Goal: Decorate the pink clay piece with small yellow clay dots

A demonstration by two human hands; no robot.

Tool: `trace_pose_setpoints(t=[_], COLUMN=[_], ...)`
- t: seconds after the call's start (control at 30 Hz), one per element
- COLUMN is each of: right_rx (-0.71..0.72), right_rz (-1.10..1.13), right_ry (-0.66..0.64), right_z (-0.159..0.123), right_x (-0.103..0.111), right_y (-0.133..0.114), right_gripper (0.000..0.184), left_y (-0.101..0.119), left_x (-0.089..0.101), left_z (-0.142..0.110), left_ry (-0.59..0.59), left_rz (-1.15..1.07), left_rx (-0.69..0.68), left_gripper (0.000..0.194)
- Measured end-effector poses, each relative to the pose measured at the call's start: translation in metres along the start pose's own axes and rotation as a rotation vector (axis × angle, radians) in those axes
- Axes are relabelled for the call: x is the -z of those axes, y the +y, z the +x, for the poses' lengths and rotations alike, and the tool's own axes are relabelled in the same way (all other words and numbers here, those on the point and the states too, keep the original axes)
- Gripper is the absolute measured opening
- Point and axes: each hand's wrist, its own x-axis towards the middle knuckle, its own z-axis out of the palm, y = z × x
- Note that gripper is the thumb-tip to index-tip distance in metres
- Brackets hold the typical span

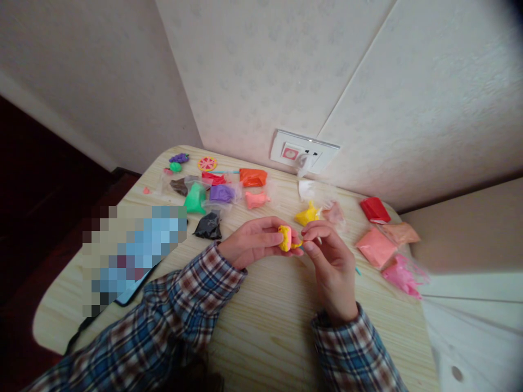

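Over the middle of the table, my left hand [259, 239] is closed around a small pink and yellow clay piece [287, 238], gripping it between thumb and fingers. A thin yellow clay strip [297, 245] runs from that piece to my right hand [330, 261], whose thumb and forefinger pinch its end. Just beyond the hands lies a bag of yellow clay [308, 213]. Part of a thin blue stick [358, 270] shows beside my right hand.
Bags of green [195, 198], purple [222, 193], black [208, 226] and orange clay [253, 177] lie left; red [375, 209] and pink ones [402, 276] lie right. Clay grapes [178, 158] and a round slice [207, 163] sit at the back. A phone [137, 288] lies left, under a wall socket [304, 152].
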Motion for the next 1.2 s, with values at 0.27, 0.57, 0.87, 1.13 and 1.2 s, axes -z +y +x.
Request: trace_pose_setpoints(t=[0.27, 0.57, 0.87, 1.13, 1.2], right_rx=[-0.005, 0.006, -0.011, -0.048, -0.063], right_rz=[0.008, -0.007, -0.030, 0.093, 0.155], right_ry=[0.002, -0.004, 0.022, 0.070, 0.094], right_z=[-0.0002, -0.0001, -0.0003, 0.0003, 0.0006], right_x=[0.0015, 0.0014, 0.0007, 0.0014, 0.0016], right_y=[0.0017, 0.0013, 0.0001, 0.0040, 0.0047], right_gripper=[0.003, 0.005, 0.008, 0.012, 0.015], left_y=[0.0002, 0.0008, 0.0004, -0.0003, 0.0000], left_x=[-0.0008, -0.0008, -0.0011, 0.0007, 0.0005], left_z=[-0.0004, 0.0002, -0.0008, -0.0007, -0.0003], left_ry=[-0.016, -0.022, -0.007, -0.013, -0.012], left_rz=[0.003, -0.001, 0.001, -0.009, -0.013], left_rx=[-0.005, -0.002, 0.009, 0.008, 0.011], left_gripper=[0.031, 0.033, 0.033, 0.031, 0.031])
